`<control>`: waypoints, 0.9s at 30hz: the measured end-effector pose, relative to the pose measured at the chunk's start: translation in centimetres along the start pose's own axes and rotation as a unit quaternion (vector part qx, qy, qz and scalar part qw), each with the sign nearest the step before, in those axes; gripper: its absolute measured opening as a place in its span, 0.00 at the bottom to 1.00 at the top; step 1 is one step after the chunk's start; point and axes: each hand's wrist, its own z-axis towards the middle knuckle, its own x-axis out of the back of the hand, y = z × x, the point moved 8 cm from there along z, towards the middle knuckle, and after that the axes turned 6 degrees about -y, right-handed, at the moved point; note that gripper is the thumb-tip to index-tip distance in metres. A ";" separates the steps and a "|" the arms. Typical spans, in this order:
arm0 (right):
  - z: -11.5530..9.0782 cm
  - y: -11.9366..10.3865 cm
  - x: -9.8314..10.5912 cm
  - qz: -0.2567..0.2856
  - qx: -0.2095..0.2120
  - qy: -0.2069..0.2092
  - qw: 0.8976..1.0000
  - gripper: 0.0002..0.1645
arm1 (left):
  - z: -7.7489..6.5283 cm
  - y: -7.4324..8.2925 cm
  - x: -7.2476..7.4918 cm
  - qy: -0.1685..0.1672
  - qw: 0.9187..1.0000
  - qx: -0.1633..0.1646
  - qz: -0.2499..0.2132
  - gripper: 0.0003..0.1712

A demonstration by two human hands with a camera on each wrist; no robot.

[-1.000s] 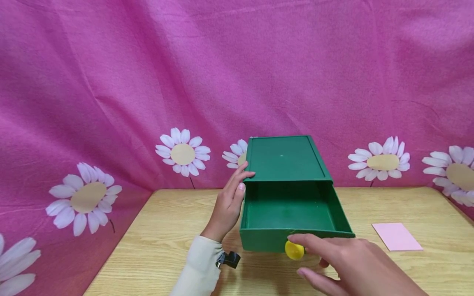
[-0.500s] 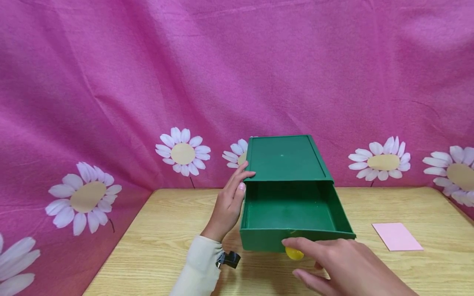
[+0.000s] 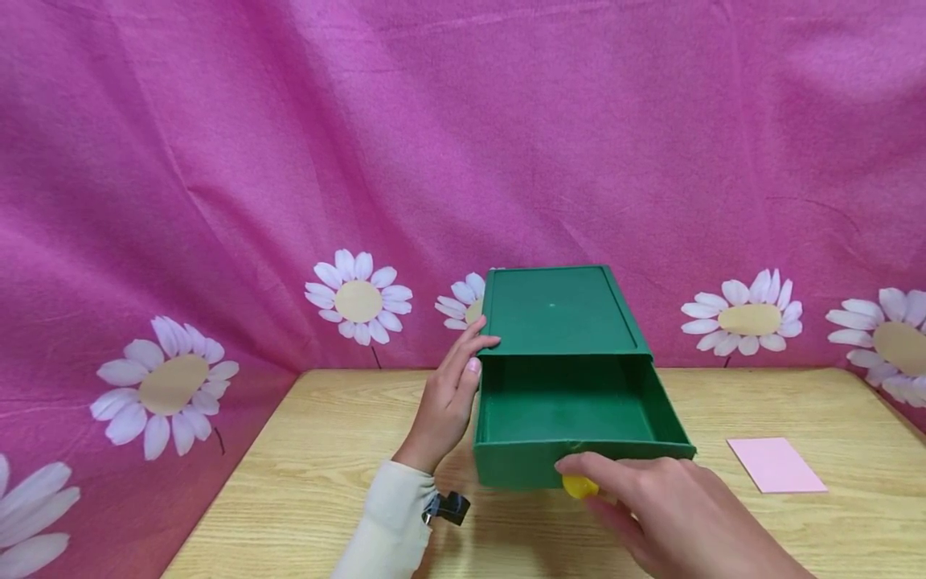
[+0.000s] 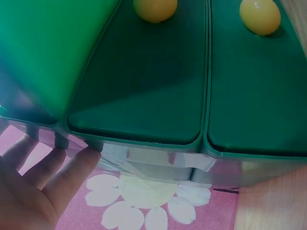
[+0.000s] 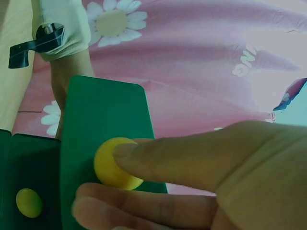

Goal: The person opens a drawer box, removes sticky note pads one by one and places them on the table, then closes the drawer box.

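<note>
A green plastic drawer cabinet [image 3: 553, 310] stands on the table with its top drawer [image 3: 517, 468] pulled well out; the part of its inside that shows is bare. My right hand [image 3: 673, 507] pinches the drawer's round yellow knob [image 3: 576, 486]. In the right wrist view the thumb lies on one side of this knob [image 5: 108, 165] and the fingers on the other. My left hand [image 3: 444, 406] rests against the cabinet's left side, fingers fairly straight, tips at the top edge. The left wrist view shows its fingers [image 4: 72, 177] along the cabinet's side.
Lower drawer fronts [image 4: 139, 81], pushed in, carry yellow knobs [image 4: 260, 17] of their own. A pink paper pad [image 3: 776, 465] lies right of the cabinet on the wooden table [image 3: 325, 482]. Behind hangs a pink cloth [image 3: 550, 145] with daisies. A black clip [image 3: 450, 507] sits on the left cuff.
My right thumb has come up to the knob, and the hand now pinches it. The drawer front has shifted very slightly up in the head view. My left hand has stayed put.
</note>
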 end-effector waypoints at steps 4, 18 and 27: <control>0.2 -0.1 0.3 -0.017 -0.005 0.024 1.000 0.28 | 0.0 0.0 -0.1 -0.002 1.000 0.003 0.001 0.21; 0.5 -0.9 1.4 -0.032 0.009 0.126 0.991 0.25 | 0.0 -0.1 -0.1 -0.007 1.000 0.004 -0.012 0.22; 1.2 -0.2 1.4 -0.025 -0.013 0.145 0.989 0.25 | 0.0 0.0 0.0 -0.004 1.000 -0.008 -0.015 0.21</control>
